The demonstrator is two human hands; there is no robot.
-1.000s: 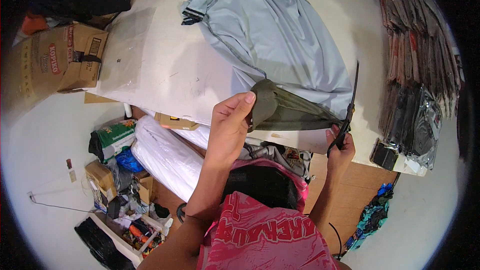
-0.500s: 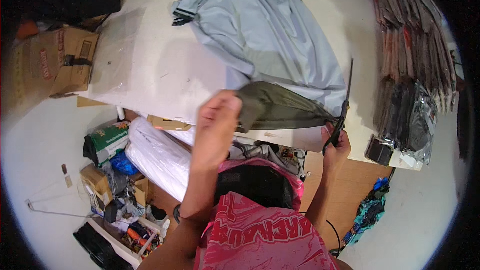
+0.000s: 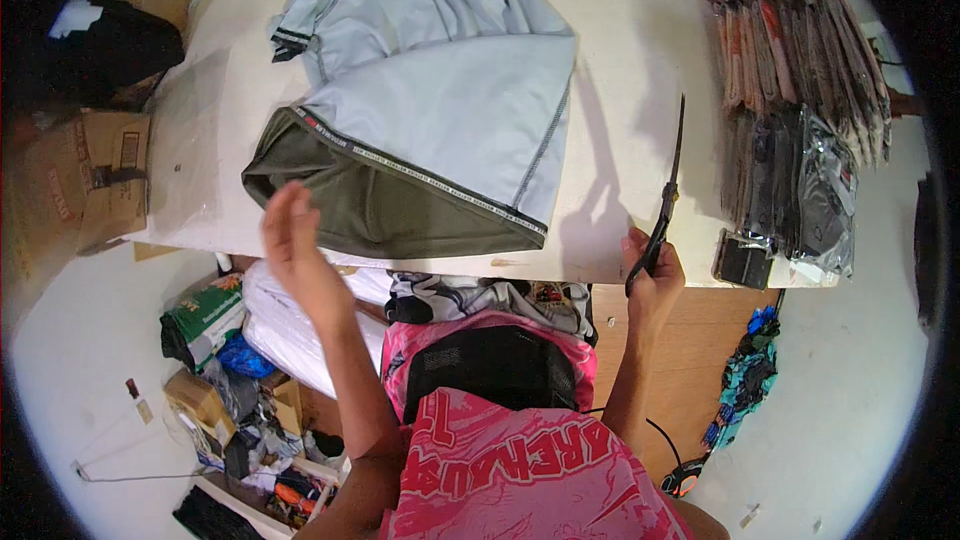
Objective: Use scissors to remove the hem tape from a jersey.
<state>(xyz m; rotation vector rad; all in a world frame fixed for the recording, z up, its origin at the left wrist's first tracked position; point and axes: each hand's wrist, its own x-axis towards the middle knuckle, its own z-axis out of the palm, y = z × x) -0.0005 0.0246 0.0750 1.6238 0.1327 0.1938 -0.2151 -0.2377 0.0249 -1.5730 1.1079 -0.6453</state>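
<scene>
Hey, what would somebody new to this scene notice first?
Probably the pale grey garment with its olive section toward the person, spread across the middle of the white table. Next, the black scissors in the right hand, pointing away from the person. Plastic-wrapped packages line the table's right side.

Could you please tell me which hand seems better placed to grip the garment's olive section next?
Probably the left hand: it appears empty, near the left part of the olive section. The right hand holds black scissors and is farther off, beyond the garment's right edge.
</scene>
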